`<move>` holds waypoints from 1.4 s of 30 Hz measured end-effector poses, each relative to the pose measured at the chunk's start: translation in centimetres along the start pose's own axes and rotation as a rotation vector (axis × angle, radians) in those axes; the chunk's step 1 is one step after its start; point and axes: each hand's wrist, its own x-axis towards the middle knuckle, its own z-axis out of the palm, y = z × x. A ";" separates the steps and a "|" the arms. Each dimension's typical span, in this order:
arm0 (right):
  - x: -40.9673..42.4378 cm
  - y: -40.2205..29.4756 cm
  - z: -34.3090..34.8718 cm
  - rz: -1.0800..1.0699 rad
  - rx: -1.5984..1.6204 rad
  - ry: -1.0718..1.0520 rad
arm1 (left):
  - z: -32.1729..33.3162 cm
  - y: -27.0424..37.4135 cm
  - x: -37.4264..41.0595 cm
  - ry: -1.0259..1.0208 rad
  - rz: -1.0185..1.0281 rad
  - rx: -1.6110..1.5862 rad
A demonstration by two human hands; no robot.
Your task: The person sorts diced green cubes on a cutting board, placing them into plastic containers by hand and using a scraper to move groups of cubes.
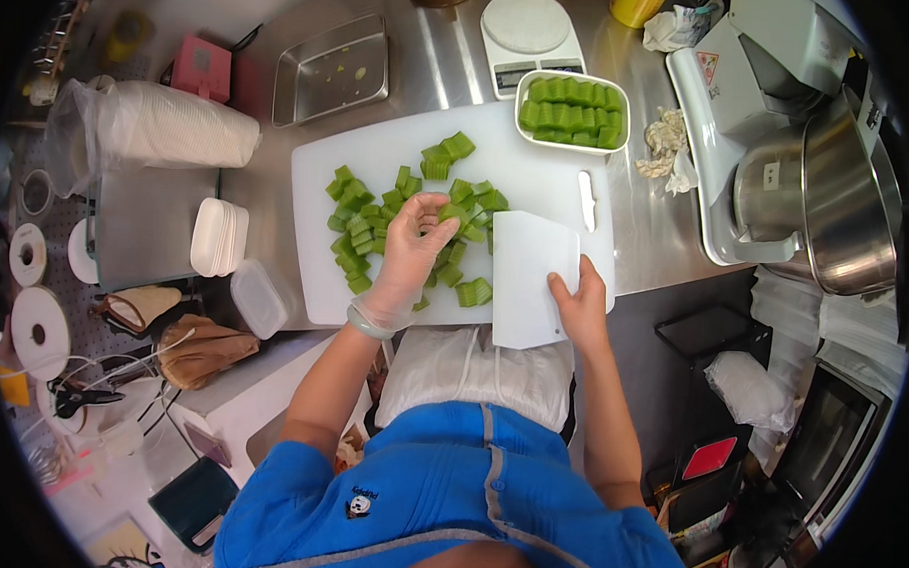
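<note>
My left hand (pixel 418 241), in a clear disposable glove, pinches a piece of green, ridged cut food (pixel 454 213) between thumb and fingertips above the cutting board. My right hand (pixel 583 303) is bare and grips the right edge of a flat white plastic scraper (pixel 536 275), which lies over the board's lower right part. Many green cut pieces (pixel 352 198) are scattered on the white cutting board (pixel 548 182). A white rectangular dish (pixel 531 142) at the board's upper right corner holds neat rows of the same pieces. A small white-handled tool (pixel 586 202) lies near the board's right edge.
Behind the board stand a steel tray (pixel 330 73) with small scraps and a white kitchen scale (pixel 527 31). At left are stacked white containers (pixel 219 238), a clear lid (pixel 259 298) and bagged cups (pixel 182 124). Crumpled paper (pixel 662 141) and steel bowls (pixel 848 200) are at right.
</note>
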 end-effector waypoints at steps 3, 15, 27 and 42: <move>-0.7 -0.9 -1.5 0.081 0.113 0.024 | -0.2 -0.5 0.4 -0.046 -0.048 0.045; -0.5 -0.6 1.8 0.113 0.194 -0.045 | 1.9 -4.0 -2.3 0.074 -0.147 0.152; -1.2 -2.0 3.0 0.150 0.059 -0.042 | 1.8 -3.8 -3.3 0.243 -0.170 -0.046; -2.0 -2.5 -5.5 0.065 0.227 0.306 | 9.9 5.4 8.0 -0.296 0.341 0.348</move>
